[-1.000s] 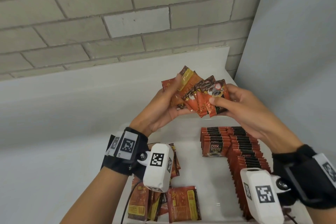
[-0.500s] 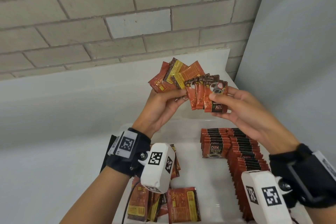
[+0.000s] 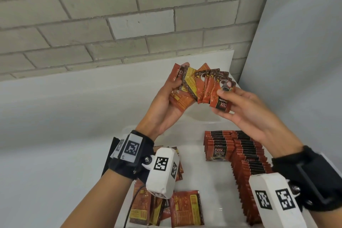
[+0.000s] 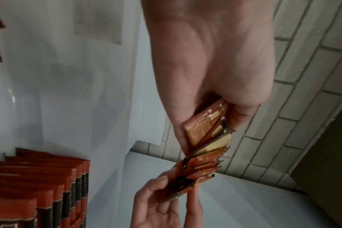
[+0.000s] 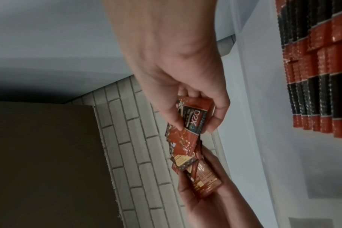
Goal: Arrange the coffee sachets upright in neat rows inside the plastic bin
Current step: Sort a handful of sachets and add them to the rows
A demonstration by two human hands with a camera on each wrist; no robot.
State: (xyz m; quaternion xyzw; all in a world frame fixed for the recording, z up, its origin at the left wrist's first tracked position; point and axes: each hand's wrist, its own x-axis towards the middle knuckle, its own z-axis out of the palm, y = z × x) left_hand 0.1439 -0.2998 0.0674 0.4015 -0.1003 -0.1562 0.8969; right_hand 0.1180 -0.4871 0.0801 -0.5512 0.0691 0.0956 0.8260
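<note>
Head view: two hands (image 3: 164, 105) (image 3: 246, 109) hold one fan of sachets (image 3: 201, 85).

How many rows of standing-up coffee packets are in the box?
2. A short row stands at the far middle of the plastic bin; a long row runs along its right side. The long row's near end is hidden behind the right wrist camera.

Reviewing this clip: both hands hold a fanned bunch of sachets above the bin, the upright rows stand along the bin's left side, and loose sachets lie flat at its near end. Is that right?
Not quite. In the head view the upright rows stand along the right side of the bin, not the left. The rest holds: the left hand and right hand hold the fanned bunch above the bin, and loose sachets lie flat at its near end.
</note>
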